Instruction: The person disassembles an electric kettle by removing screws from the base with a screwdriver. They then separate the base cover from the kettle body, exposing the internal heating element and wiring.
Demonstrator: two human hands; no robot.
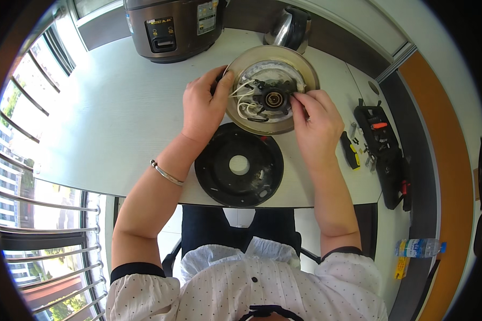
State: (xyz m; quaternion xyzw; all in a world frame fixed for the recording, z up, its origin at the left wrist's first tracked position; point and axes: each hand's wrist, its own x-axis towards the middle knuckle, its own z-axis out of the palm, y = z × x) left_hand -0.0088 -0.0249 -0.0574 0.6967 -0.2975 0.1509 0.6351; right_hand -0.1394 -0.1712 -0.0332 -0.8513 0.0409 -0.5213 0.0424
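Note:
An upturned round appliance body (309,67) with a pale metal rim lies on the white table, its underside exposed. At its middle sits a black round connector (273,100) with copper-coloured rings, and white wires (243,107) loop out on its left side. My left hand (204,104) grips the body's left rim, thumb on top and the other fingers partly hidden. My right hand (318,119) is closed, thumb and forefinger pinching the connector's right edge. Nearer to me, a black round cover (214,174) with a central hole lies flat near the table's front edge.
A brown rice cooker (182,32) stands at the back left, a steel-and-black kettle (290,29) at the back. On the right lie a yellow-black screwdriver (351,152), small loose metal parts (354,130) and a black tool case (386,155). A water bottle (419,247) is farther right.

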